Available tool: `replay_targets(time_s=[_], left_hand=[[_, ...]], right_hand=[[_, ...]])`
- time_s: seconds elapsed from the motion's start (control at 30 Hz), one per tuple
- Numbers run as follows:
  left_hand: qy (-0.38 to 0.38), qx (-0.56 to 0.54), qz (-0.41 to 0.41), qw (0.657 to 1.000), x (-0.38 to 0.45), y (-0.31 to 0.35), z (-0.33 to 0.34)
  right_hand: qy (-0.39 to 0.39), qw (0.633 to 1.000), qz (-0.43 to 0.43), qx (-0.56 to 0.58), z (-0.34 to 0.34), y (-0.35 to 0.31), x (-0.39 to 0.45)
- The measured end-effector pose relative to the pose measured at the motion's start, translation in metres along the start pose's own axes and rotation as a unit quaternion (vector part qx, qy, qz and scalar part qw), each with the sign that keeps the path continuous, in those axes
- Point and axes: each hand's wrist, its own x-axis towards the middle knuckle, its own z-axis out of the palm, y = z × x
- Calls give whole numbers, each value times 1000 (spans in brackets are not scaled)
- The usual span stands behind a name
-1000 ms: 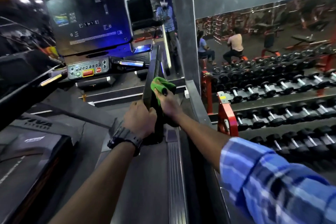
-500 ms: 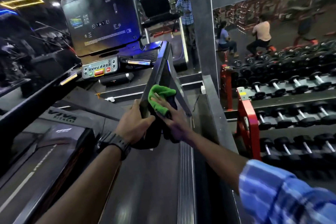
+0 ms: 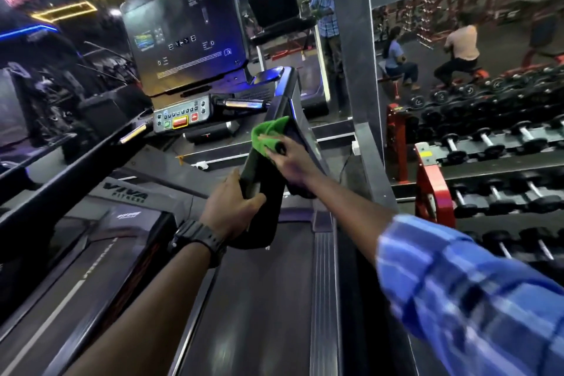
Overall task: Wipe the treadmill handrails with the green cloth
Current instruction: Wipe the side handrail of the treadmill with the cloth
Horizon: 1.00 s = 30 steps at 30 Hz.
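Note:
The treadmill's right handrail (image 3: 293,107) is a wide dark bar that slopes up toward the console. A green cloth (image 3: 268,134) lies bunched on the rail's top, about halfway up. My right hand (image 3: 290,159) grips the cloth and holds it against the rail. My left hand (image 3: 232,210), with a black watch on the wrist, grips the rail's lower end. The left handrail (image 3: 70,168) runs along the left side, untouched.
The console screen (image 3: 186,36) and button panel (image 3: 180,116) stand ahead. The belt (image 3: 253,299) lies below my arms. A dumbbell rack (image 3: 494,162) with a red frame fills the right. A mirror behind shows several people.
My right hand has slid the cloth further up the right handrail. My left hand has kept its hold on the lower end. The camera has shifted left.

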Motion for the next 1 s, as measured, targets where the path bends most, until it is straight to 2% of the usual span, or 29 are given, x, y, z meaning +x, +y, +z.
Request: replay_targets(time_s=[0.07,0.13,0.2,0.23,0.3,0.33,0.37,0.43,0.5,0.6,0.63,0.7,0.77,0.8,0.9,1.0], left_hand=[[1,11,3,1000,1,0,0],[12,16,2,1000,-1,1,0],[13,17,21,1000,-2,-1,0],[6,17,27,999,-2,-1,1],[-4,18,29,999,2,-4,2],[-9,19,30,999,3,-5,3],[-14,22,34,999,5,-6,4],[-22,28,38,999,6,-7,3],[-23,6,56,998,5,-7,3],[-39,-3,86,996,6,-10,4],[-48,11,77,996,8,-10,3],[-76,44,61,994,17,-13,3],[-101,69,56,991,29,-8,0],[-103,79,61,990,34,-4,0],[-77,101,90,988,47,6,-1],[-34,140,110,983,53,-1,-5]], right_hand=[[-24,996,-11,-81,18,-20,20],[-36,988,-70,-136,25,-29,12],[-46,987,-131,-79,17,-21,-17],[-54,990,-132,-22,12,-8,-33],[-20,993,-94,68,3,1,-37],[-3,995,-59,79,1,-4,-26],[12,996,-39,80,8,-6,-10],[12,1000,-16,4,26,-17,12],[25,999,-42,-10,32,-11,7],[20,988,-41,150,33,14,-51],[25,979,-16,201,39,23,-64],[94,954,62,278,38,21,-60],[149,940,137,276,44,16,-18],[148,945,148,251,41,14,1],[130,959,91,236,36,6,16],[98,937,33,334,57,20,-49]])
